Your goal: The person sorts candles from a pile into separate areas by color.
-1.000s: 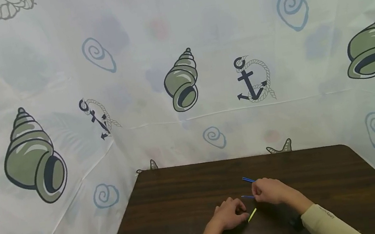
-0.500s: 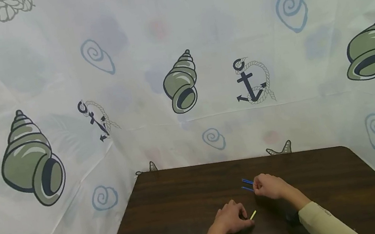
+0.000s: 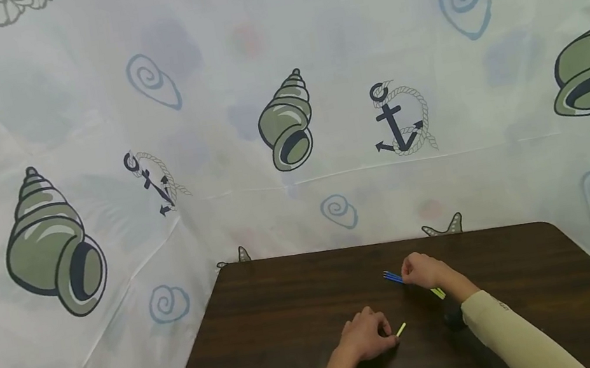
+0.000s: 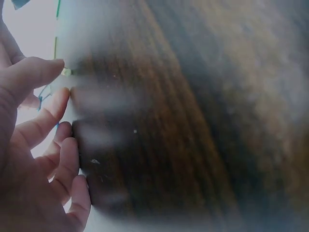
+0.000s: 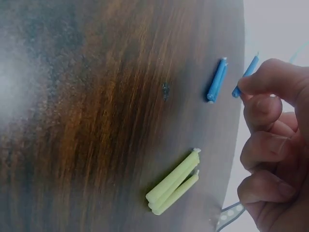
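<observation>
My right hand (image 3: pixel 427 270) pinches a thin blue candle (image 5: pixel 247 75) between thumb and forefinger, its other fingers curled in. In the right wrist view, a small group of blue candles (image 5: pixel 217 82) lies on the table just beside the held one. My left hand (image 3: pixel 362 335) rests low at the table, thumb and forefinger apart in a loose curve. Its thumb tip is at the near end of a single yellow-green candle (image 3: pixel 402 329), which partly hides behind it; in the left wrist view only that candle's end (image 4: pixel 66 71) shows.
Several yellow-green candles (image 5: pixel 174 181) lie bunched on the dark wooden table (image 3: pixel 290 300), partly under the right wrist in the head view. A white cloth (image 3: pixel 255 222) printed with shells and anchors hangs behind the table and along its sides.
My right hand has moved away toward the far side with its blue candle, closer to the other blue ones, uncovering the yellow-green bunch. The left hand has shifted slightly right over the single candle's end.
</observation>
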Action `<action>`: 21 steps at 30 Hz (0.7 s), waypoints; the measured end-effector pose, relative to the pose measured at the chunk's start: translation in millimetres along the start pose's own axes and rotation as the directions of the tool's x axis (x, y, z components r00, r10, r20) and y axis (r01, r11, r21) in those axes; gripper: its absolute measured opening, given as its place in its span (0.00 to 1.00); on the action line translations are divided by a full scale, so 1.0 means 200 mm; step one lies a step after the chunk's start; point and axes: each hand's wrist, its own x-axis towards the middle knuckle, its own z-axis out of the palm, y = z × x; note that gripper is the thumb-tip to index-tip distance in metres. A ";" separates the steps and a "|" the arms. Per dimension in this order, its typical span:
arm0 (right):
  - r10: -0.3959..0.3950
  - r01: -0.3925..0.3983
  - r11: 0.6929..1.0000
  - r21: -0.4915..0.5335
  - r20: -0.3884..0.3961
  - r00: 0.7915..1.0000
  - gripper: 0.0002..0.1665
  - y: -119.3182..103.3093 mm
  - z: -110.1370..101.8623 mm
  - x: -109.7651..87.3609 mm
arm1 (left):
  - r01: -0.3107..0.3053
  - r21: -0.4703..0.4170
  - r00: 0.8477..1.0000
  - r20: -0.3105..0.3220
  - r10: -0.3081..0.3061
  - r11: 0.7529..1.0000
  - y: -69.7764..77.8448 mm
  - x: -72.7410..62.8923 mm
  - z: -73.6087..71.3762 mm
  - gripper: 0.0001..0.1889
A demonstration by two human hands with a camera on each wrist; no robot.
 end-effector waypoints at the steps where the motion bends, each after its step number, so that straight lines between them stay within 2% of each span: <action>1: 0.010 -0.010 1.000 -0.002 0.000 1.000 0.03 0.00 0.00 0.01 | -0.003 0.003 1.000 -0.006 0.003 1.000 0.00 0.00 0.00 0.11; 4: 0.049 -0.049 0.999 0.001 0.003 0.999 0.03 0.02 0.00 0.03 | -0.011 0.007 1.000 -0.021 0.012 1.000 0.00 0.00 0.00 0.10; 11: 0.015 -0.015 1.000 0.005 0.026 1.000 0.06 0.06 -0.01 0.09 | 0.000 0.013 0.999 -0.038 0.001 1.000 -0.01 -0.01 0.00 0.12; 16: 0.097 -0.097 0.995 -0.034 0.001 0.995 0.07 0.01 -0.03 0.10 | -0.007 -0.001 0.999 -0.033 0.007 1.000 -0.02 0.00 0.01 0.11; 21: 0.118 -0.119 0.990 -0.080 -0.017 0.993 0.05 -0.02 -0.03 0.10 | -0.021 -0.005 0.999 -0.028 0.021 1.000 -0.01 0.01 0.01 0.10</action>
